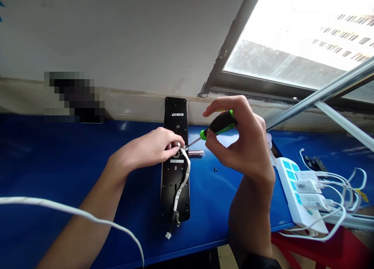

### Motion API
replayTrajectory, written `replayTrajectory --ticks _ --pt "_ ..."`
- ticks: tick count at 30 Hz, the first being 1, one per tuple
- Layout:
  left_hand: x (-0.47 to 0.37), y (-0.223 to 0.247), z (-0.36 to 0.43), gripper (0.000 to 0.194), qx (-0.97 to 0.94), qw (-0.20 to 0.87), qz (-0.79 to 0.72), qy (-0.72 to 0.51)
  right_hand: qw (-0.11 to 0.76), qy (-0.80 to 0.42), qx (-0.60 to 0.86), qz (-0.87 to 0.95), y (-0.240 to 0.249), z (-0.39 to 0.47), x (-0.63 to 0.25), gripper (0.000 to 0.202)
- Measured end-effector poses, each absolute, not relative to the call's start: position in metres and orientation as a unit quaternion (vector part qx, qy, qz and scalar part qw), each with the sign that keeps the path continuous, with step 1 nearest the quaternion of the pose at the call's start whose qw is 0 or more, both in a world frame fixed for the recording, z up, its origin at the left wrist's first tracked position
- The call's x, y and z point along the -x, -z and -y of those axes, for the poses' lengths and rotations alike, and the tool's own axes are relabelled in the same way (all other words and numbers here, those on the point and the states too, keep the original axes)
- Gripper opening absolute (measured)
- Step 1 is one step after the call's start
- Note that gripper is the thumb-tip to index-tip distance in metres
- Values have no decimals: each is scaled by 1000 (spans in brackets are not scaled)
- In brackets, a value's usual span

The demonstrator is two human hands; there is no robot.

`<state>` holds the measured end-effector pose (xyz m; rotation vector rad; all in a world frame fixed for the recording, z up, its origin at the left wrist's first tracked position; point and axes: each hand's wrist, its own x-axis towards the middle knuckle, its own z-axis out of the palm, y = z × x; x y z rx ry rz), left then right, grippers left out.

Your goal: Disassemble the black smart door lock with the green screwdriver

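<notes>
A long black panel [170, 187] with screw holes and white labels lies lengthwise on the blue table, one end towards the wall. My left hand [159, 146] is over its middle, thumb and fingertips closed on the upper end of a white wrapped cable [187, 169]. That cable runs down the panel to a small white connector [168, 235] past its near edge. In my right hand [245, 144] is a green and black screwdriver [220, 124], held tilted between thumb and fingers. Its tip points at the panel beside my left fingertips; whether it touches a screw is too small to tell.
Small dark screws [215, 169] lie right of the panel, and a shiny pinkish cylinder [196, 153] sits beside it. A white power strip [288, 191] with chargers and looping cables stands at right, below a metal frame bar [321, 89]. Another white cable [73, 210] crosses my left forearm.
</notes>
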<state>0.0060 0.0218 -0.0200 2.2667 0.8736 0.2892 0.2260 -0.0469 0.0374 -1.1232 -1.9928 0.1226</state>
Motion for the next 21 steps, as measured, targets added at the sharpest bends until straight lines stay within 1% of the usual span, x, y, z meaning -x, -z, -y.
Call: replayTrajectory --ticks 3,5,7,10,12,14,18,19,21 --pt "-6 20 -22 29 -873 338 -334 -108 408 -22 452 793 -37 46 -227 28" --pt "-6 20 -22 29 -874 336 -334 -109 408 -2 452 793 -37 45 -228 22" --pt "-6 20 -22 29 -874 334 -334 -111 406 -2 451 795 -37 44 -228 25" --pt "-6 20 -21 30 -876 331 -333 -111 402 -33 439 803 -36 45 -228 42" --pt "-6 20 -21 31 -877 330 -332 -107 404 -36 420 812 -36 45 -227 50" --pt "-6 19 -21 31 -878 328 -332 -103 407 -29 412 814 -34 44 -227 47" --pt "-6 19 -21 30 -881 322 -333 -97 421 -15 428 800 -32 42 -229 28" --pt "-6 19 -21 30 -881 321 -334 -96 423 -12 429 798 -32 42 -229 26" --pt "-5 20 -21 29 -882 318 -336 -92 425 -22 423 800 -32 43 -229 31"
